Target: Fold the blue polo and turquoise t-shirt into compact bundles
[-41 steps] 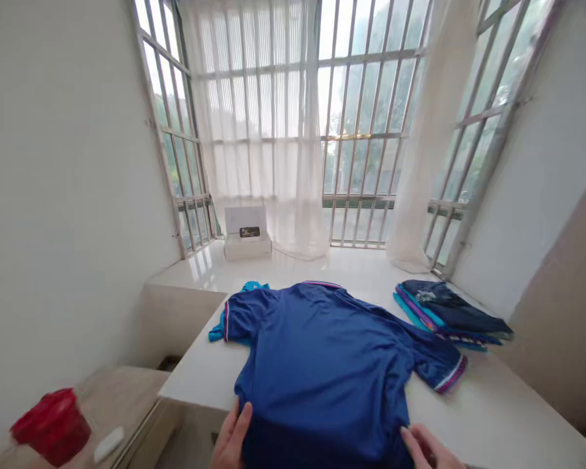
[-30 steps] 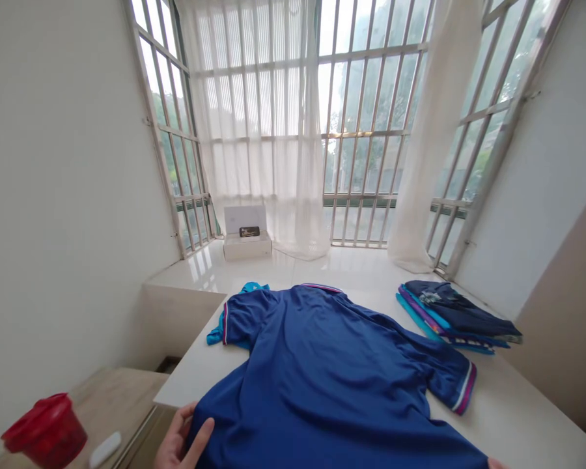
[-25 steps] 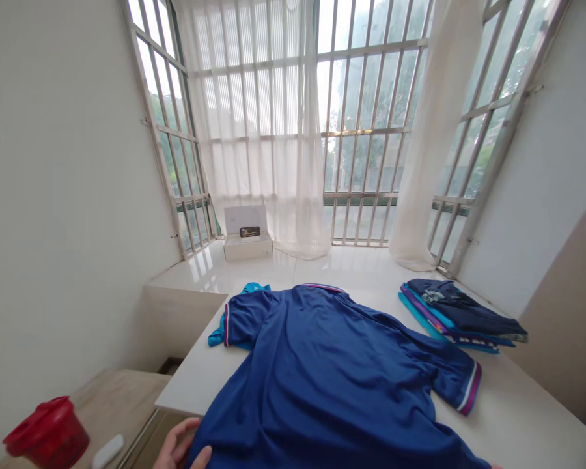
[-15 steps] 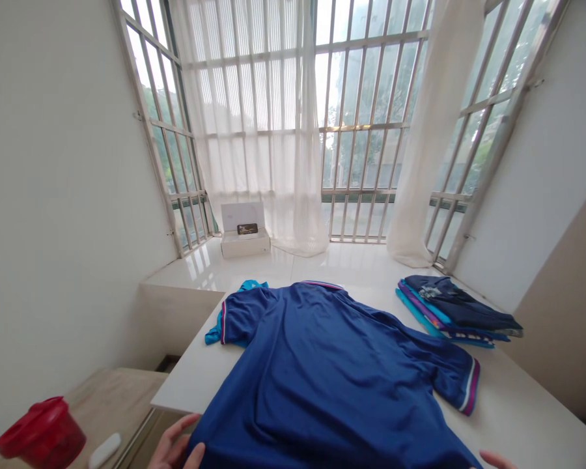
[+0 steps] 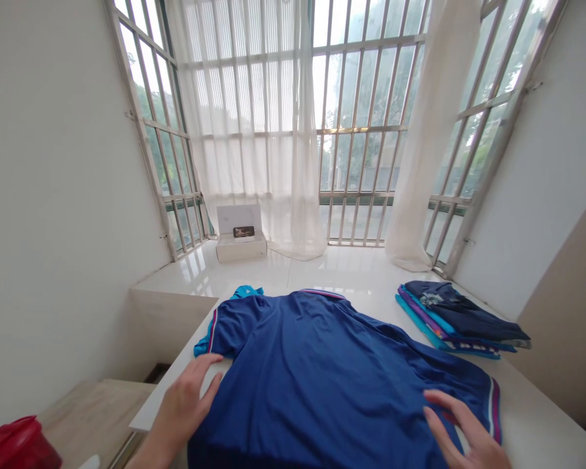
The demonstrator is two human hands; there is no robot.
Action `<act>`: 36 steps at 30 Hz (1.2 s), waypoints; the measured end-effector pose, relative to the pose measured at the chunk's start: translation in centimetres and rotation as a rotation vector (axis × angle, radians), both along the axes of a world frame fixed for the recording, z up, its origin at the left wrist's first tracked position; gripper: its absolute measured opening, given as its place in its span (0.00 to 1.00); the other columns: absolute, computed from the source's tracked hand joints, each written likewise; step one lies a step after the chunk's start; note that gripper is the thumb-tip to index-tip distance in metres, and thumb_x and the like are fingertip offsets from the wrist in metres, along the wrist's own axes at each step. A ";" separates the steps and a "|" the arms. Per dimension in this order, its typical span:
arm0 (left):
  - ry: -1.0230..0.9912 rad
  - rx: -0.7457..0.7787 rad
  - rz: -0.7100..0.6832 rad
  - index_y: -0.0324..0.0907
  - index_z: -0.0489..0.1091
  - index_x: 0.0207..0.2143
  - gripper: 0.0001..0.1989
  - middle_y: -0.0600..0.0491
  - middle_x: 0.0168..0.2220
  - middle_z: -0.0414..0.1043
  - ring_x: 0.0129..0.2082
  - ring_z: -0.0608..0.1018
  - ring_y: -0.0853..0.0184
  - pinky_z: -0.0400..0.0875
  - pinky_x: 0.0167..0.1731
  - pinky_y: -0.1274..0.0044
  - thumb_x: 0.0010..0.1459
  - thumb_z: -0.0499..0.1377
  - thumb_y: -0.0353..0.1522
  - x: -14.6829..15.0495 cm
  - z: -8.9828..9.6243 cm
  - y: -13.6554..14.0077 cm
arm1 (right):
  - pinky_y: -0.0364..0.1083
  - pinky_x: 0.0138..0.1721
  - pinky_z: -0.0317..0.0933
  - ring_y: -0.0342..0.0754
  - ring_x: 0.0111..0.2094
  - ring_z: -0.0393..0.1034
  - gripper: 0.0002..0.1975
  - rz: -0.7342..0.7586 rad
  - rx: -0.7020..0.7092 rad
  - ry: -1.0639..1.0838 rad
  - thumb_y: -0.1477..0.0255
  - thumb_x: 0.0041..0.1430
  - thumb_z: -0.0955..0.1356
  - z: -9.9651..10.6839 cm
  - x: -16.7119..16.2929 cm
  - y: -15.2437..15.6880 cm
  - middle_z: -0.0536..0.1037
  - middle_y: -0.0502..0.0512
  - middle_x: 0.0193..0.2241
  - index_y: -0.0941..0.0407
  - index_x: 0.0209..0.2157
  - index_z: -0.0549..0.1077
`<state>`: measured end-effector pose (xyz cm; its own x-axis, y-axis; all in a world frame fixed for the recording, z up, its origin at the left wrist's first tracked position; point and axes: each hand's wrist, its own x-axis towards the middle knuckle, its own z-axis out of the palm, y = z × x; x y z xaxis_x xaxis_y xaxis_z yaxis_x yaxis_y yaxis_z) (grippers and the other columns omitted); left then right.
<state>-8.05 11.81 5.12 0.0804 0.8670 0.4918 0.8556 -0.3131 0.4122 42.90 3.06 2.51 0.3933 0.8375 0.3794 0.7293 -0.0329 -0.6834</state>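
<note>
Head view, left hand (image 5: 184,398), right hand (image 5: 473,438), shirt (image 5: 322,378)

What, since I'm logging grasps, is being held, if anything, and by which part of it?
Nothing appears held: the left hand and right hand are open, near opposite sides of the shirt; contact is unclear.
</note>
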 end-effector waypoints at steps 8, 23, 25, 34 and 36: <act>0.311 -0.225 0.016 0.37 0.62 0.62 0.32 0.40 0.64 0.61 0.64 0.62 0.51 0.56 0.62 0.60 0.61 0.52 0.47 4.8 -1.7 13.4 | 0.60 0.64 0.51 0.62 0.64 0.57 0.39 0.125 -0.314 -0.438 0.46 0.57 0.59 -2.3 -1.0 13.3 0.66 0.66 0.62 0.60 0.60 0.66; 0.455 -0.353 0.152 0.41 0.54 0.67 0.36 0.38 0.67 0.54 0.66 0.60 0.50 0.54 0.62 0.62 0.64 0.47 0.52 3.8 -1.5 12.0 | 0.60 0.66 0.44 0.59 0.68 0.46 0.43 0.065 -0.498 -0.570 0.42 0.58 0.55 -3.8 1.5 13.6 0.55 0.56 0.68 0.54 0.67 0.56; 0.477 -0.413 0.170 0.38 0.56 0.66 0.37 0.36 0.66 0.54 0.66 0.59 0.47 0.54 0.61 0.60 0.63 0.48 0.52 4.2 -0.4 12.0 | 0.60 0.66 0.43 0.59 0.69 0.46 0.43 0.066 -0.511 -0.580 0.42 0.58 0.54 -3.7 1.4 13.5 0.55 0.56 0.68 0.54 0.67 0.55; 0.426 -0.157 -0.243 0.36 0.62 0.61 0.29 0.39 0.63 0.62 0.65 0.59 0.51 0.52 0.63 0.61 0.65 0.49 0.45 19.9 2.4 13.3 | 0.59 0.67 0.43 0.58 0.69 0.45 0.42 0.069 -0.517 -0.560 0.44 0.59 0.54 -2.8 0.9 13.1 0.54 0.56 0.68 0.55 0.67 0.55; 0.413 -0.233 -0.314 0.35 0.62 0.61 0.31 0.37 0.63 0.61 0.65 0.58 0.49 0.52 0.63 0.60 0.64 0.49 0.46 23.0 1.0 13.8 | 0.60 0.66 0.44 0.59 0.68 0.47 0.40 0.068 -0.482 -0.526 0.45 0.60 0.55 -2.8 0.9 13.1 0.56 0.57 0.68 0.55 0.66 0.59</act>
<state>14.99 25.66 6.10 0.4965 0.8525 0.1636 0.8412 -0.5191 0.1517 43.76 16.16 -0.28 0.2012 0.9758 0.0863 0.9692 -0.1855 -0.1620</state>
